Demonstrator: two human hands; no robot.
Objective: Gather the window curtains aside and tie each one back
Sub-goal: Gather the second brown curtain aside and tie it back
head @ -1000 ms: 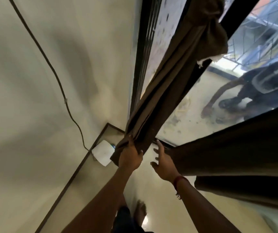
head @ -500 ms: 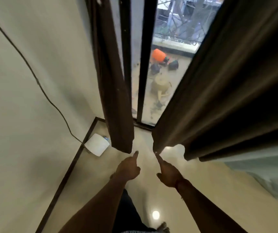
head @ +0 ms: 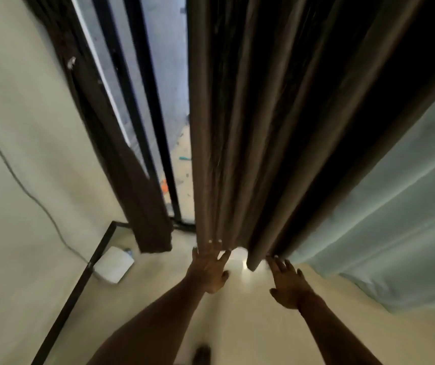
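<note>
A wide brown curtain [head: 263,127] hangs in loose folds down the middle of the head view. My left hand [head: 209,270] is spread flat, its fingertips against the curtain's bottom left hem. My right hand [head: 287,283] is open just right of the hem's lower folds, holding nothing. A second brown curtain [head: 132,185] hangs narrow and bunched at the left beside the window frame, free of both hands.
A pale blue-green sheer curtain [head: 395,219] hangs at the right. A white box [head: 113,264] with a cable sits in the floor corner by the left wall. Dark window bars [head: 156,127] and a strip of glass show between the brown curtains.
The view has swung right and the wide curtain now fills the middle. Both hands have gone from pointing fingers to spread fingers and risen to its lower hem.
</note>
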